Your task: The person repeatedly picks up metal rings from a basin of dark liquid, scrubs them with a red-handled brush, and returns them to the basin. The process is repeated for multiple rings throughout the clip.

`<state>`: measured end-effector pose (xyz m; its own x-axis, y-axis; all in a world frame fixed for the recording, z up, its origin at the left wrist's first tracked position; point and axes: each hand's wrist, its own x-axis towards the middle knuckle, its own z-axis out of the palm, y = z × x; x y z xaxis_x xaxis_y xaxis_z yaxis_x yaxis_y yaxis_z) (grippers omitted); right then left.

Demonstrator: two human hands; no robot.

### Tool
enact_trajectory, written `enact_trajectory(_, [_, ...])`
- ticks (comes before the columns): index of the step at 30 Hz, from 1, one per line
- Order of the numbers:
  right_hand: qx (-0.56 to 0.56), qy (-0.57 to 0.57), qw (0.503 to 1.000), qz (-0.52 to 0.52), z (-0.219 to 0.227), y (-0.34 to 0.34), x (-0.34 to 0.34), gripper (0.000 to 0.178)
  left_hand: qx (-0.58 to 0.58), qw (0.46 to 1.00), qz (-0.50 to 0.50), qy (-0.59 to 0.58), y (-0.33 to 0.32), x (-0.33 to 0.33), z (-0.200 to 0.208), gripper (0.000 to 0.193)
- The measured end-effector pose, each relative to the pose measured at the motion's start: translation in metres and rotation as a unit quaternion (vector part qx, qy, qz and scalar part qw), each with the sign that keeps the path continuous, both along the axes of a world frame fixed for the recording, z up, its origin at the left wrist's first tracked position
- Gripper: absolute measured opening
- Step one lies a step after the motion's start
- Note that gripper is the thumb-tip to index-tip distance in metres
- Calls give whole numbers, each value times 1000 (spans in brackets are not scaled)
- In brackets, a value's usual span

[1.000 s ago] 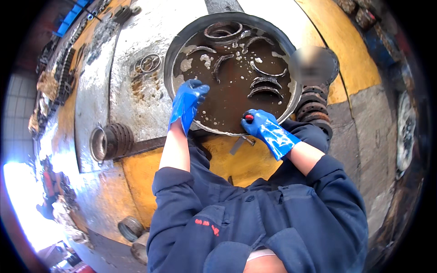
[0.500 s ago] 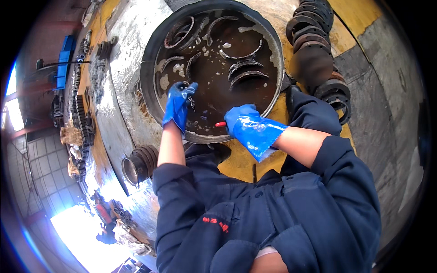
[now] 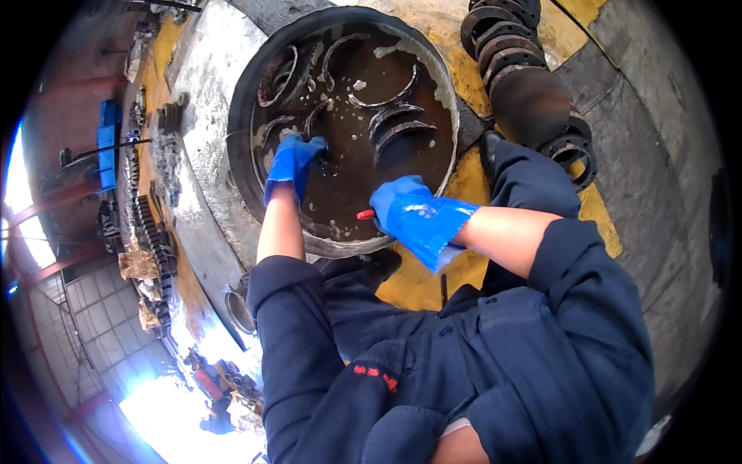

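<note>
Blue-gloved, a person in dark workwear [image 3: 456,325] has both hands over a round basin [image 3: 238,147] of murky brown liquid [image 3: 352,174]. The right hand [image 3: 402,206] grasps a red-ended object [image 3: 365,214] inside the near right rim; the left hand [image 3: 294,161] is just beside a curved metal piece [image 3: 312,117], its grip impossible to tell. Dark metal rings [image 3: 510,50] line the floor outside, to the right.
</note>
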<state>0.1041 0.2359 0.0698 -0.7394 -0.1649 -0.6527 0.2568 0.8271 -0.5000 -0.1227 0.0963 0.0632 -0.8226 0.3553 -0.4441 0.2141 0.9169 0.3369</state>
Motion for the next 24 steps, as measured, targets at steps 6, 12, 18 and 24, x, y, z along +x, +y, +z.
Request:
enact_trajectory(6, [-25,80,995,-46,-24,-20,-3,34,-108,992,-23,54,-11,-15,38,43])
enact_trajectory(12, [-37,153,980,-122,-42,-16,-10,40,119,987,112,-5,-100,30,51,31])
enact_trajectory(18, [-174,139,924,-310,-67,3,-24,52,102,981,166,0,-138,85,-5,35])
enact_trajectory(24, [-432,186,847,-247,-25,-10,-50,26,110,975,181,-71,-140,93,-40,35])
